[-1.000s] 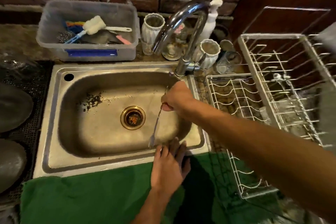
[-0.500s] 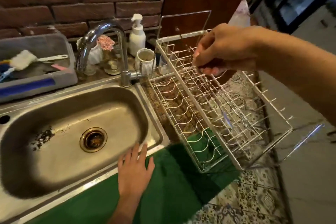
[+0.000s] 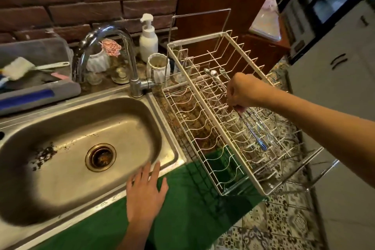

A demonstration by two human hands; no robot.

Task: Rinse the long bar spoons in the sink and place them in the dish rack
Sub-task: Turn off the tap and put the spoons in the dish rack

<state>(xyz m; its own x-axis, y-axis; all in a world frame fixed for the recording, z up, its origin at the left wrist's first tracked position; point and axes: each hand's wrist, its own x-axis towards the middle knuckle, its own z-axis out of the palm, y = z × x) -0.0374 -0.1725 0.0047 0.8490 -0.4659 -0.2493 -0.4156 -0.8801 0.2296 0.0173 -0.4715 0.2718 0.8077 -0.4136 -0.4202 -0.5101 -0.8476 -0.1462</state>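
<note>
Right hand (image 3: 242, 92) is right of frame centre, forearm coming in from the right edge, wrist bent down over the white wire dish rack (image 3: 207, 95). Fingers are curled and pinch the thin twisted stem of a long silver bar spoon (image 3: 246, 123); that stem slopes toward lower right across the rack wires. More long metal bar spoons (image 3: 216, 78) lie lengthwise in the rack's raised right section, bowls toward the upper end, just left of the hand. Exact count unclear, stems blur together.

Left hand (image 3: 145, 195) is at lower centre, palm down, fingers straight and slightly spread, holding nothing. Fingertips rest on the front rim of the stainless steel sink (image 3: 67, 212), heel of the hand on the green cloth (image 3: 186, 215) covering the worktop.

Chrome gooseneck tap (image 3: 129, 61) stands at the sink's back right corner, no water visible. White pump bottle (image 3: 148, 38) sits behind it, against the brick wall.
</note>
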